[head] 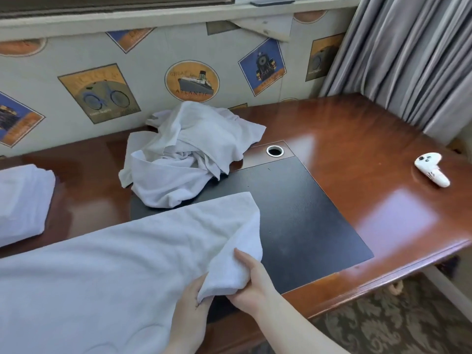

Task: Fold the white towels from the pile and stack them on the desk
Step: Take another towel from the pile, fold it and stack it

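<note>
**Two hands meet at one end of the towel**

Two hands hold the same end of a white towel that lies across the near part of the desk. The right hand has its fingers curled round a bunched corner of the cloth, thumb on top. The left hand sits just beside it, fingers tucked under the same fold and gripping the cloth from below. The two hands are close to touching.

Taking the black desk pad as the landmark: the held end of the towel hangs over the pad's near-left corner, and the towel's long axis runs from there away to the left, well past the pad and out of view. Nearly all of the cloth therefore lies to the left of the grip, on the left hand's side. A fold of this towel would probably carry the gripped end leftward along that axis, or the left hand would slide out along the edge to find the far end.

Behind the pad's far-left corner, partly on it, sits the crumpled pile of unfolded towels. Well to the left of the pad rests a folded towel, the start of the stack. To the pad's right, well apart, lies a white controller.
</note>
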`<state>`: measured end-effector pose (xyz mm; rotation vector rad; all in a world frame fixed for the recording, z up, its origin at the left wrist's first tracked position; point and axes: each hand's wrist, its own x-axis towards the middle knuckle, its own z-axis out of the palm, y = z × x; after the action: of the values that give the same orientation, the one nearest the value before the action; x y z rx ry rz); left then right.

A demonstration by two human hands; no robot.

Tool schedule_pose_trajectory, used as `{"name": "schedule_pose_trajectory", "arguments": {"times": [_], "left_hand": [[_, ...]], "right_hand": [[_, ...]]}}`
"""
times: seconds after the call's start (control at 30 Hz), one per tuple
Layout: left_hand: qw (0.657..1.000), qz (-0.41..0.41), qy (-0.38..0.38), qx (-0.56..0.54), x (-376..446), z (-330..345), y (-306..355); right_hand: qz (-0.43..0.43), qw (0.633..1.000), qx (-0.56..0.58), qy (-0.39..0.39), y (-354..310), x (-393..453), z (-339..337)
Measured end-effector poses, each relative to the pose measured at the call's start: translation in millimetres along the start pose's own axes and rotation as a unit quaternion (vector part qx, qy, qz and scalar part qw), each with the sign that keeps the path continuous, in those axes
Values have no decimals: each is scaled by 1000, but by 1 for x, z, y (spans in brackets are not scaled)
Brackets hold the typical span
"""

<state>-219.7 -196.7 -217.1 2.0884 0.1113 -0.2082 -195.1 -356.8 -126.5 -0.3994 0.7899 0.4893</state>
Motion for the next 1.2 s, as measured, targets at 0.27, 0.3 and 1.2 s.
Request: {"name": "schedule_pose_trajectory", "arguments": {"times": [0.27, 0.3, 1.2], "left_hand": [[942, 216, -53, 252, -10, 12, 64], [932, 217, -76, 280, -11, 15, 69], [900, 171, -162, 366, -2, 43, 66]], "right_hand": [[-248, 900, -309, 182, -39, -17, -57], [-282, 879, -329, 200, -43, -18, -66], [-526, 521, -574, 349, -33, -13, -103]]}}
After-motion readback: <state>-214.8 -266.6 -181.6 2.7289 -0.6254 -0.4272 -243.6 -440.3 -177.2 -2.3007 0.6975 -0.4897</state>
